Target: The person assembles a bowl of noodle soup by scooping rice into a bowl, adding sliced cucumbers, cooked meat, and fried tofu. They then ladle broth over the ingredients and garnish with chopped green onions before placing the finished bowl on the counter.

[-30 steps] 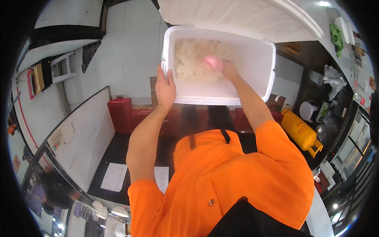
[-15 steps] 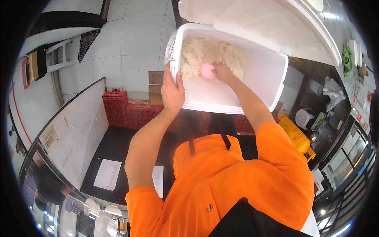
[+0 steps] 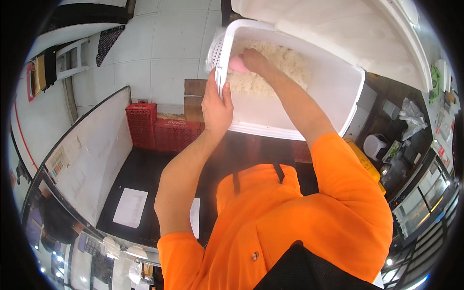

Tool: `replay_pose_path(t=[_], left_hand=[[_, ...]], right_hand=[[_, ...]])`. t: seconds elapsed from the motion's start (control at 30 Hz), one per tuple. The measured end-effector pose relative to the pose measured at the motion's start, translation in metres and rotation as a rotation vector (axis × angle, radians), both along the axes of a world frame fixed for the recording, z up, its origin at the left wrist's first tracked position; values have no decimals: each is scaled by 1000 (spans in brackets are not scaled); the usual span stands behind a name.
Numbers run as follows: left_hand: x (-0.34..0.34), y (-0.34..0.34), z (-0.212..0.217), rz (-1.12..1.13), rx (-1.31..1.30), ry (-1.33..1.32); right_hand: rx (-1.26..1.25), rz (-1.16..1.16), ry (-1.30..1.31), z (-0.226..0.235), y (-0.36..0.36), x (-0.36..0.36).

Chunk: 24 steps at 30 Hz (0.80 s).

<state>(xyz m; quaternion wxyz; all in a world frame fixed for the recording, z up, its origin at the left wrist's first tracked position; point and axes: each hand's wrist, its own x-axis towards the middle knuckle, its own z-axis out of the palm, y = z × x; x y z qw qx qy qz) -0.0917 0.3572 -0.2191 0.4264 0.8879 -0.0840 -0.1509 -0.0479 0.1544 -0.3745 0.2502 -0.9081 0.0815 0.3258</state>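
A deep white box (image 3: 333, 92) stands ahead of me, with its white lid (image 3: 333, 21) raised at the far side. White grainy food that looks like cooked rice (image 3: 290, 65) covers much of its bottom. My right hand (image 3: 254, 61) reaches inside, closed on a round pink bowl or scoop (image 3: 238, 65) that rests against the rice at the box's left end. The bowl's far part is hidden by the fingers and rice. At the near left corner, my left hand (image 3: 217, 107) grips the box's rim, thumb apart from the fingers.
Red plastic crates (image 3: 176, 135) stand left of the box, low down. Sheets of paper (image 3: 130, 208) lie on a black surface beside a white partition (image 3: 92, 169). A yellow gas cylinder (image 3: 363, 159) is at the right. Another person (image 3: 58, 212) shows at lower left.
My right hand has moved the pink bowl leftward and farther away, to the rice by the box's left wall. My left hand keeps its hold on the rim. The whole view has shifted slightly.
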Motion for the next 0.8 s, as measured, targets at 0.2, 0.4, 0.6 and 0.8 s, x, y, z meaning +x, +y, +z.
replay_pose_path(t=[0.2,0.4,0.6,0.8], left_hand=[[-1,0,-4,-26,15,-60],[-1,-2,-3,5,33,29],[-2,-5,-4,-13,32,19],[-13,-4,-2,10,32,5]], right_hand=[[134,356,304,-24,-21,-41],[163,217,172,22,-27,-86],[191,249,298,22,-22,-104],[179,169,310,34,-24,-109]])
